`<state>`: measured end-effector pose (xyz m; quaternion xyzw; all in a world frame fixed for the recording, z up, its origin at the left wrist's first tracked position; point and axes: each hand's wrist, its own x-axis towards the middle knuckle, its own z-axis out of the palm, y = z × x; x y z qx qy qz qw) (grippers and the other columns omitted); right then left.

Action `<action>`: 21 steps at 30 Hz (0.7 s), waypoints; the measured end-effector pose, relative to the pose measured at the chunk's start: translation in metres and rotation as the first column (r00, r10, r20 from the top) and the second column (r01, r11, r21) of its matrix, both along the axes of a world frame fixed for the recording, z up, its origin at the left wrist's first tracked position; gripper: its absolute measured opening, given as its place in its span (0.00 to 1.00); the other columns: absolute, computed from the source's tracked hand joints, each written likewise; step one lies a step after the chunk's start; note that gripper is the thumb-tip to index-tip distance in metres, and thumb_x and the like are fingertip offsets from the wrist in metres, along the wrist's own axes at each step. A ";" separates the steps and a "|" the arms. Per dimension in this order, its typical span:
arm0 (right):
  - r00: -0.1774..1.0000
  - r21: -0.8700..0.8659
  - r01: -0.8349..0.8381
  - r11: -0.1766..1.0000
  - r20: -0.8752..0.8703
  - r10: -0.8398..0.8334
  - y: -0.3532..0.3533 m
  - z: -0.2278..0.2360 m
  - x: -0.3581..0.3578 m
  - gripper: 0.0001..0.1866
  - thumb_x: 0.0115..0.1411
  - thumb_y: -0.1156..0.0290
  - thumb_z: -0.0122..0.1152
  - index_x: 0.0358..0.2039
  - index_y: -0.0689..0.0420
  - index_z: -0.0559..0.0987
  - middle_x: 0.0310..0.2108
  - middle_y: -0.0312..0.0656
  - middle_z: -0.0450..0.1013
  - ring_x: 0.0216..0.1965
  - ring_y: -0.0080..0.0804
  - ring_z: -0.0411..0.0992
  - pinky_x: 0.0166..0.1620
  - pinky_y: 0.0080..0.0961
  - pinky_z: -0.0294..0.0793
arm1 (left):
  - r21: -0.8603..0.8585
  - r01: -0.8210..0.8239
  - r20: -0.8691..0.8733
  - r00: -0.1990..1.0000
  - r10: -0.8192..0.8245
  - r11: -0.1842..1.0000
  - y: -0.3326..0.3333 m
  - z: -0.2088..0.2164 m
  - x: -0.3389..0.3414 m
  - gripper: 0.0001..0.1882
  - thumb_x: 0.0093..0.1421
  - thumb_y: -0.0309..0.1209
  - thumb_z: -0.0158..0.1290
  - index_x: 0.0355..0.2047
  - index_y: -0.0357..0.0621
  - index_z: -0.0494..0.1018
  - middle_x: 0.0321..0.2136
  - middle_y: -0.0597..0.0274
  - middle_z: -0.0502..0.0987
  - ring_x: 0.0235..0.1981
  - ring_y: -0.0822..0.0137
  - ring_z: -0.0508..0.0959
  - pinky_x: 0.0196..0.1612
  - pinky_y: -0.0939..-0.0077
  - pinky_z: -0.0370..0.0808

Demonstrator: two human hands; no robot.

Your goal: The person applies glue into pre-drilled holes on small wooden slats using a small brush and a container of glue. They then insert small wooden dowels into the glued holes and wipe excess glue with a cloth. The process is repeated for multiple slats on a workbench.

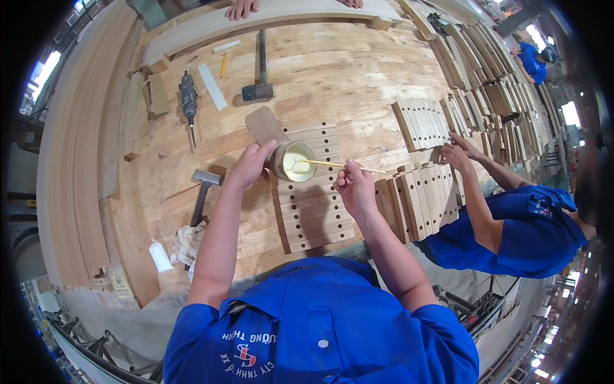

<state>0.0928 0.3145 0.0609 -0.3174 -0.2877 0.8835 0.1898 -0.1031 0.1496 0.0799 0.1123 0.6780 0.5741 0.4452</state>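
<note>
A round cup of pale creamy liquid (299, 162) is tilted toward me above the bench, with my left hand (251, 164) closed around its side. Between the fingers of my right hand (355, 185) is a thin wooden stick (339, 165), its far end dipping into the liquid. Under and beyond the cup lies a row of wooden slats (315, 221) set side by side, with dark round holes along both ends. A flat brown paddle-shaped piece (261, 123) shows just behind the cup; whether it is joined to the cup I cannot tell.
On the workbench (358, 77) lie a power drill (188, 97), a black mallet (258, 91), a hammer (203, 192), a white bottle (160, 256) and a rag (187, 243). At right, a co-worker's hands (457, 155) touch stacked slats (422, 125). Another person's hand (242, 9) rests on a far board (268, 22).
</note>
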 end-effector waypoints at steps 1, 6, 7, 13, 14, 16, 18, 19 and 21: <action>1.000 -0.029 -0.010 1.000 -0.004 0.010 0.001 -0.004 0.002 0.06 0.58 0.71 0.56 0.31 0.56 0.68 0.26 0.40 0.70 0.24 0.26 0.70 0.30 0.24 0.73 | 0.009 0.002 0.009 1.000 -0.002 1.000 0.001 -0.001 0.001 0.20 0.60 0.47 0.46 0.33 0.40 0.69 0.23 0.64 0.73 0.20 0.73 0.73 0.15 0.80 0.68; 0.994 -0.014 0.064 0.998 0.093 -0.062 -0.013 0.007 0.002 0.04 0.57 0.72 0.55 0.27 0.54 0.70 0.23 0.35 0.69 0.26 0.23 0.70 0.33 0.23 0.72 | 0.050 -0.012 0.083 0.997 0.008 0.999 0.006 -0.019 0.003 0.20 0.60 0.47 0.46 0.33 0.40 0.69 0.24 0.63 0.73 0.20 0.73 0.73 0.15 0.78 0.68; 0.995 -0.012 0.052 0.999 0.091 -0.051 -0.011 0.006 0.003 0.04 0.57 0.72 0.55 0.27 0.54 0.70 0.23 0.35 0.69 0.26 0.23 0.69 0.33 0.23 0.72 | 0.068 -0.016 0.089 0.996 0.010 0.998 0.009 -0.023 0.004 0.20 0.60 0.47 0.47 0.33 0.40 0.69 0.24 0.63 0.73 0.20 0.73 0.72 0.15 0.78 0.68; 0.997 -0.145 0.071 0.987 0.010 -0.071 0.004 -0.010 0.012 0.11 0.60 0.65 0.54 0.23 0.54 0.68 0.21 0.37 0.69 0.21 0.22 0.66 0.30 0.24 0.69 | 0.050 -0.029 0.123 0.992 0.023 0.998 0.023 -0.027 0.011 0.20 0.59 0.47 0.47 0.34 0.40 0.69 0.24 0.63 0.73 0.19 0.72 0.72 0.16 0.77 0.68; 0.992 -0.089 0.126 0.988 0.021 -0.124 0.010 -0.010 0.014 0.11 0.60 0.66 0.54 0.23 0.54 0.67 0.20 0.37 0.69 0.21 0.23 0.66 0.29 0.23 0.69 | 0.043 -0.034 0.127 0.992 0.029 0.998 0.022 -0.026 0.011 0.20 0.59 0.47 0.47 0.34 0.40 0.69 0.24 0.62 0.73 0.19 0.72 0.72 0.16 0.77 0.69; 0.978 0.012 0.205 0.979 0.045 -0.205 0.019 0.006 0.011 0.12 0.60 0.66 0.55 0.22 0.54 0.66 0.19 0.37 0.68 0.20 0.24 0.66 0.27 0.22 0.69 | 0.017 -0.016 0.152 0.988 0.013 1.000 0.012 -0.032 0.012 0.20 0.59 0.47 0.48 0.33 0.40 0.69 0.24 0.61 0.73 0.19 0.72 0.73 0.16 0.77 0.69; 0.968 0.416 0.163 0.895 0.106 -0.226 0.029 0.020 0.014 0.09 0.59 0.70 0.56 0.24 0.56 0.68 0.20 0.41 0.71 0.20 0.25 0.69 0.25 0.20 0.70 | -0.007 0.062 0.185 0.981 -0.059 0.998 0.000 -0.042 0.013 0.20 0.59 0.47 0.48 0.32 0.39 0.69 0.24 0.60 0.74 0.20 0.71 0.73 0.16 0.78 0.70; 0.970 0.610 0.081 0.788 0.135 -0.204 0.033 0.023 0.015 0.08 0.58 0.72 0.56 0.25 0.57 0.68 0.20 0.43 0.72 0.20 0.25 0.70 0.24 0.19 0.70 | 0.001 0.124 0.199 0.972 -0.121 0.992 -0.004 -0.047 0.016 0.21 0.59 0.48 0.48 0.32 0.39 0.69 0.24 0.60 0.74 0.20 0.72 0.73 0.16 0.78 0.69; 0.953 0.804 -0.088 0.589 0.240 -0.185 0.035 0.022 0.014 0.07 0.56 0.73 0.58 0.25 0.60 0.70 0.20 0.42 0.73 0.20 0.24 0.71 0.24 0.19 0.70 | 0.026 0.248 0.228 0.942 -0.247 0.968 -0.008 -0.053 0.028 0.21 0.58 0.48 0.48 0.31 0.38 0.70 0.23 0.60 0.74 0.20 0.72 0.74 0.16 0.78 0.69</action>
